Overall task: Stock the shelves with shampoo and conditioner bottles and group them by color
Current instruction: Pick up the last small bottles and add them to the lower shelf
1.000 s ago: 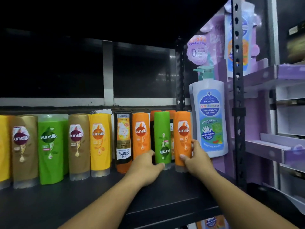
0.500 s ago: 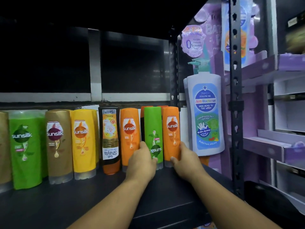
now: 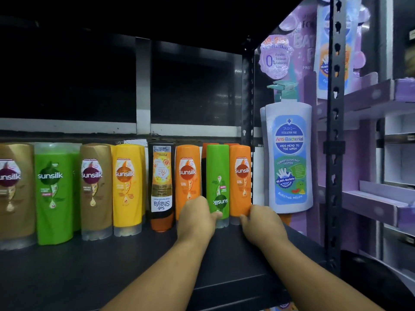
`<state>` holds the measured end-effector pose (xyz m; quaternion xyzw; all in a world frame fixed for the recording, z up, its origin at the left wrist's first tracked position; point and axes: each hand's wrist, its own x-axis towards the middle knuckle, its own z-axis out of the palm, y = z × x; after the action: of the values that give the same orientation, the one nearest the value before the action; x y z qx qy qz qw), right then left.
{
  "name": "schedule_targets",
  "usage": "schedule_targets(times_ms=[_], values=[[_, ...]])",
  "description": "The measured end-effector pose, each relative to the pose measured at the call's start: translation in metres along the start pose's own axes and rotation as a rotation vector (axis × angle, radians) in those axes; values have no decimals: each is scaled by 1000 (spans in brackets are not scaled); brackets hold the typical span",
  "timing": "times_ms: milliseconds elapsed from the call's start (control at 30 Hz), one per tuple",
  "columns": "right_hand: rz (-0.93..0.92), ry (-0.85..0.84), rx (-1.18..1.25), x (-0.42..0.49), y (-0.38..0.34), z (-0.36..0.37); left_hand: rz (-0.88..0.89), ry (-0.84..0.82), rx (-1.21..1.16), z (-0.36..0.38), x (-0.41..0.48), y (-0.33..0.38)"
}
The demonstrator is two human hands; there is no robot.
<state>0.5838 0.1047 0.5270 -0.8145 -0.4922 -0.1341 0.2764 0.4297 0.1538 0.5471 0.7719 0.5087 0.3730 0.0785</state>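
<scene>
Left grip point(image 3: 197, 221) closed round low end of inverted green plastic Sunsilk bottle point(image 3: 217, 182), thumb on front. Right grip point(image 3: 262, 223) holds base of rightmost orange plastic Sunsilk bottle point(image 3: 240, 180), touching green one's right side. Both stand at right end of row, far on black metal shelf point(image 3: 112, 265).

1. My black shelf point(image 3: 101, 272) is dark inside.
2. White bars point(image 3: 67, 126) cross the dark wall point(image 3: 190, 90) behind.
3. A black post point(image 3: 335, 167) with holes stands on my right.
4. Purple cardboard racks point(image 3: 372, 199) sit past it.
</scene>
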Motion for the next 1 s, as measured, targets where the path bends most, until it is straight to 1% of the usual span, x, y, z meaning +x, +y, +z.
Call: schedule_targets(times_ms=[133,233,333,433,567,700,833,900,1000], values=[[11,104,-39,-6,-3,-7,22,25,-8,-4,-4,-2],[-48,108,13,-9,-4,-11,75,-19,25,-13,-12,-6],[-148,39,57,-12,-5,-16,113,-106,60,-29,-22,-15],[-224,-37,58,-20,-13,-25,150,-198,158,-55,-34,-36],[-334,-217,21,-46,-40,-37,170,-343,144,-101,-62,-83],[-438,-386,116,-89,-92,-41,174,-366,196,-149,-93,-123],[-564,-490,105,-131,-157,-40,99,-371,279,-189,-119,-156],[-582,-527,105,-148,-186,-37,61,-368,321,-205,-129,-172],[-608,-520,27,-170,-211,-33,6,-345,383,-217,-144,-183]])
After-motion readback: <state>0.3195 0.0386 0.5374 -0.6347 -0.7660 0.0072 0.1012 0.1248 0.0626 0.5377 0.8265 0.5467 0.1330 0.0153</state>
